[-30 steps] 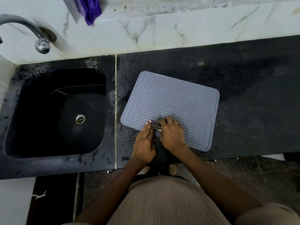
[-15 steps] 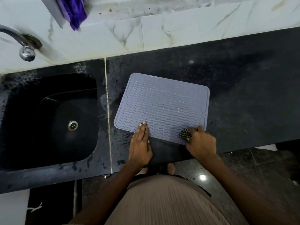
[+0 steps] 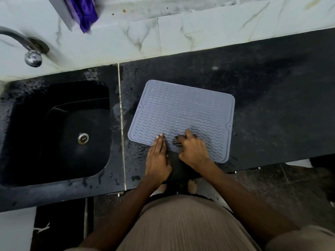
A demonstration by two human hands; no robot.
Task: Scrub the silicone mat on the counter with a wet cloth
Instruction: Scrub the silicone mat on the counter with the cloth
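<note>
Right hand grips the balled cloth, scrubbing the mat near the table's front edge; left hand lies flat, fingers open. The far half looks unscrubbed.

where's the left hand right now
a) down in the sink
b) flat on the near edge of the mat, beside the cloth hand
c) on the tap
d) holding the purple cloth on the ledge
b: the left hand lies flat with its fingers on the near edge of the silicone mat, just left of the right hand gripping the checked cloth.
</note>
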